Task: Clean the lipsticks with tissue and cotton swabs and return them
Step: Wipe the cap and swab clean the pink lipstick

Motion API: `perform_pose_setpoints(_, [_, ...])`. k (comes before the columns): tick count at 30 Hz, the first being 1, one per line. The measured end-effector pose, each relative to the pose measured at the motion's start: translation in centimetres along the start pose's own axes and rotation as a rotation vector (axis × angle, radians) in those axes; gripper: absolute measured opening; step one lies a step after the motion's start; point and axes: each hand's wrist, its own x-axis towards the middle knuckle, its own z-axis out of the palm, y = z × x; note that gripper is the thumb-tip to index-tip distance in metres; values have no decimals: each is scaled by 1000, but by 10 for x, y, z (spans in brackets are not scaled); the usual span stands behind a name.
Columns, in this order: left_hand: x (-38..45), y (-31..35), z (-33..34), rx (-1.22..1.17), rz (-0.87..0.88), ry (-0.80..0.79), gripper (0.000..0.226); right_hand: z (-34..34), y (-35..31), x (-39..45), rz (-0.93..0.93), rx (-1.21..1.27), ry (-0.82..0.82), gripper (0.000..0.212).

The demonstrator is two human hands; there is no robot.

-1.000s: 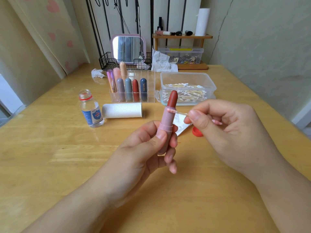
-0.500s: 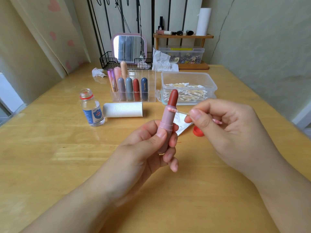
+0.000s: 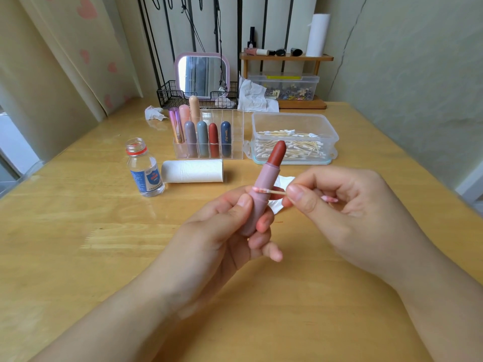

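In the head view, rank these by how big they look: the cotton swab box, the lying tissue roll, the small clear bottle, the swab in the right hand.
1. Cotton swab box
2. Tissue roll and clear bottle: these look alike, so no ranking between them
3. Swab, clearly the smallest, though nearest the camera

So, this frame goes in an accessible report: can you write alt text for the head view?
A left hand holds an uncapped red lipstick upright while the right hand pinches a cotton swab against its pink tube. Behind on the wooden table stand a clear lipstick organizer, a swab box, a tissue roll and an open bottle.
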Motion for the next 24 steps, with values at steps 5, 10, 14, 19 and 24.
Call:
perform_pose_setpoints(5, [-2,-2,0,28,24,14,10,2,2,0,5,-6,7,24])
perform_pose_setpoints(10, [-4,1,5,94,15,68,18,2,3,0,11,-2,73,20])
perform_pose_setpoints(14, [-4,1,7,124,6,86,21,0,4,1,-3,-13,145,23])
perform_pose_setpoints(19, [-3,1,5,120,10,86,19,2,5,1,7,-13,101,23])
perform_pose_setpoints(24, [-3,1,5,99,17,71,12,4,4,0,16,6,10,23])
